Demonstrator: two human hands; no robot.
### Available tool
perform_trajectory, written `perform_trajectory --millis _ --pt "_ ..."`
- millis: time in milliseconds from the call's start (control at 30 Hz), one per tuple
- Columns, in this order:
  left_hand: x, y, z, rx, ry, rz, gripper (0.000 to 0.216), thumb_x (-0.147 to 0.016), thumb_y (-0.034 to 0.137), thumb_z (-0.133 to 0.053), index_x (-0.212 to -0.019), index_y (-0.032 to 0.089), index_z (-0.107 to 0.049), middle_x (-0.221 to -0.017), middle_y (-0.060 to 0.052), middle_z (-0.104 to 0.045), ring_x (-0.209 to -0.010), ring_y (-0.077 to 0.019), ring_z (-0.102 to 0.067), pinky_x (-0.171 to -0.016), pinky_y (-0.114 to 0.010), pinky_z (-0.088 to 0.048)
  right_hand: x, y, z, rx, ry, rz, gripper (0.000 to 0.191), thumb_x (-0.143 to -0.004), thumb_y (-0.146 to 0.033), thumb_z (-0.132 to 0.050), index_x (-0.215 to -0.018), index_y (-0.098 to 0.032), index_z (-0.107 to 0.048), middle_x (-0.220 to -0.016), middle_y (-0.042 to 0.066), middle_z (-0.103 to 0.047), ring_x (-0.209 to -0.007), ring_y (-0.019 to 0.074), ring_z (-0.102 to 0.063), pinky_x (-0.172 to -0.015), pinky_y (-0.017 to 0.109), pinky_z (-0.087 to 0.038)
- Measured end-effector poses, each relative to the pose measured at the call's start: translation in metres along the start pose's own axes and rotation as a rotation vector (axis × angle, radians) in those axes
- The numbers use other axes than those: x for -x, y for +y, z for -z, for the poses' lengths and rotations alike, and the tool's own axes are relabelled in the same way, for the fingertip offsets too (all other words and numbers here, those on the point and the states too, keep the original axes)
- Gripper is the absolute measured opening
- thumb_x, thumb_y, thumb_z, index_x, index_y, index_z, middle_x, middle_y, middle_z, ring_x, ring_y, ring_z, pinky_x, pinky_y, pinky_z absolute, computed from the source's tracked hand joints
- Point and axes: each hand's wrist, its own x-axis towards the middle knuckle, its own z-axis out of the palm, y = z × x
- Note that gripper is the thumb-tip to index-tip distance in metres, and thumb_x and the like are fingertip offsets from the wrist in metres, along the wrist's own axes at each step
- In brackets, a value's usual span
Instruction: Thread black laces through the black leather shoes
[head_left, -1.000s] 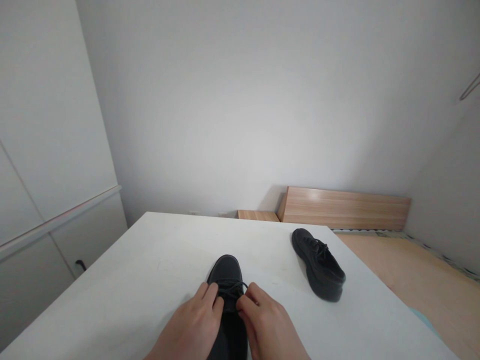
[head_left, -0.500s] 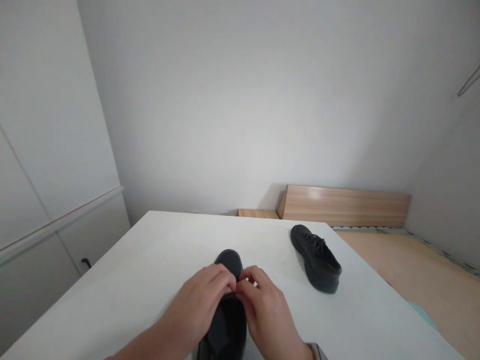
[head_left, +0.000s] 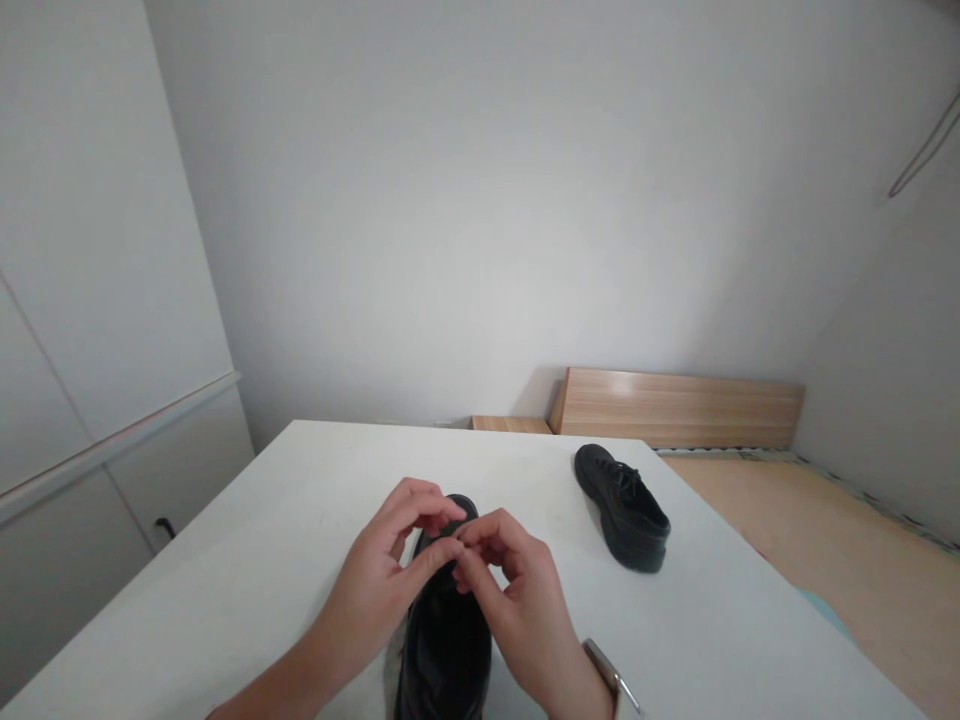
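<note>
A black lace-up shoe (head_left: 450, 650) lies in front of me on the white table, toe pointing away and its opening toward me. Over its lacing, my right hand (head_left: 517, 590) pinches thumb and forefinger together at the shoelace, which the fingers mostly hide. My left hand (head_left: 390, 550) is above the shoe's left side, thumb and forefinger apart. Its thumb tip meets the right hand's fingertips. The matching black shoe (head_left: 630, 510), its lace tied in a bow, rests farther off to the right.
Both shoes are on a white table (head_left: 345, 480). Beyond its right edge lies a bed with a tan mattress (head_left: 787, 500) and a wooden headboard (head_left: 682, 405). White cabinets (head_left: 180, 450) stand on the left.
My left hand has lifted slightly, its thumb and forefinger spreading apart from their earlier pinch. My right hand stays pinched and has shifted a little left. The view has tilted slightly.
</note>
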Motion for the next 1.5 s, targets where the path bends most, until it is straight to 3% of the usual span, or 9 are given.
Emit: perform_trajectory --millis 167,300,567,700,900,1000,1133,1367,1500 --pt "0.002 -0.016 -0.002 -0.043 -0.21 0.139 0.015 -0.088 0.031 -0.062 -0.087 0.019 -0.071 -0.085 -0.003 -0.072 -0.086 -0.0194 -0.066 -0.082 -0.028 -0.049 -0.002 0.003 0.004 0.06 0.085 0.05 0.009 -0.094 -0.026 -0.06 -0.09 -0.019 -0.063 -0.084 0.002 -0.068 -0.077 0.0148 -0.066 -0.069 0.025 -0.052" --pt "0.001 -0.024 -0.008 -0.076 -0.145 0.19 0.02 -0.085 0.031 -0.06 -0.083 0.017 -0.073 -0.076 -0.003 -0.073 -0.074 -0.0193 -0.066 -0.072 -0.028 -0.051 -0.002 0.002 0.008 0.353 0.132 0.303 0.015 -0.097 -0.015 -0.053 -0.092 -0.021 -0.066 -0.098 0.005 -0.069 -0.089 0.0171 -0.063 -0.077 0.029 -0.052" --pt "0.003 -0.029 -0.011 -0.026 -0.17 0.14 0.017 -0.072 0.019 -0.054 -0.068 0.016 -0.071 -0.07 -0.002 -0.073 -0.07 -0.0204 -0.066 -0.064 -0.026 -0.053 -0.01 -0.006 0.002 0.888 -0.171 0.874 0.029 -0.105 -0.02 -0.039 -0.096 -0.014 -0.065 -0.109 0.007 -0.07 -0.095 0.0215 -0.053 -0.082 0.04 -0.04" --pt "0.005 -0.028 -0.001 -0.116 -0.25 0.037 0.019 -0.074 0.013 -0.054 -0.078 0.017 -0.073 -0.077 -0.002 -0.074 -0.073 -0.02 -0.067 -0.068 -0.027 -0.056 -0.012 -0.011 0.004 0.8 -0.262 0.82 0.019 -0.103 -0.02 -0.046 -0.107 -0.015 -0.063 -0.12 0.006 -0.067 -0.103 0.0214 -0.053 -0.091 0.04 -0.037" --pt "0.007 -0.032 0.007 -0.632 -0.184 -0.749 0.021 -0.096 0.01 -0.048 -0.099 0.014 -0.067 -0.086 -0.006 -0.07 -0.08 -0.0181 -0.062 -0.077 -0.03 -0.053 -0.006 0.009 0.011 0.546 -0.17 0.314 0.034 -0.097 -0.004 -0.042 -0.119 -0.021 -0.062 -0.109 0.006 -0.068 -0.099 0.0211 -0.057 -0.091 0.04 -0.041" --pt "0.009 -0.037 0.006 -0.798 -0.12 -0.956 0.02 -0.099 0.008 -0.045 -0.101 0.009 -0.065 -0.088 -0.009 -0.069 -0.083 -0.02 -0.06 -0.082 -0.036 -0.049 -0.005 0.02 0.013 0.391 -0.203 0.118 0.029 -0.097 -0.008 -0.047 -0.108 -0.025 -0.069 -0.1 0.002 -0.071 -0.094 0.02 -0.062 -0.088 0.037 -0.044" --pt "0.01 -0.043 0.004 -0.844 -0.056 -0.903 0.015 -0.096 0.006 -0.051 -0.103 0.008 -0.063 -0.088 -0.009 -0.067 -0.083 -0.0208 -0.057 -0.079 -0.038 -0.045 -0.008 0.023 0.014 0.199 -0.128 -0.039 0.02 -0.092 -0.008 -0.059 -0.097 -0.023 -0.072 -0.097 0.001 -0.073 -0.093 0.0184 -0.065 -0.087 0.032 -0.047" --pt "0.014 -0.043 0.016 -0.777 -0.033 -0.701 0.014 -0.095 0.008 -0.055 -0.086 0.016 -0.061 -0.071 -0.002 -0.058 -0.068 -0.0169 -0.048 -0.065 -0.031 -0.039 0.002 0.03 0.027 0.545 0.031 0.304 0.019 -0.091 -0.003 -0.058 -0.088 -0.02 -0.067 -0.084 0.003 -0.063 -0.084 0.0197 -0.056 -0.077 0.032 -0.043" --pt "0.021 -0.051 0.03 -0.665 -0.114 -0.459 0.011 -0.095 0.016 -0.057 -0.085 0.019 -0.061 -0.075 0.0 -0.061 -0.071 -0.0164 -0.054 -0.066 -0.027 -0.041 0.013 0.047 0.043 0.634 0.05 0.301 0.02 -0.093 -0.004 -0.056 -0.086 -0.021 -0.063 -0.08 0.002 -0.061 -0.08 0.0204 -0.055 -0.077 0.034 -0.041"
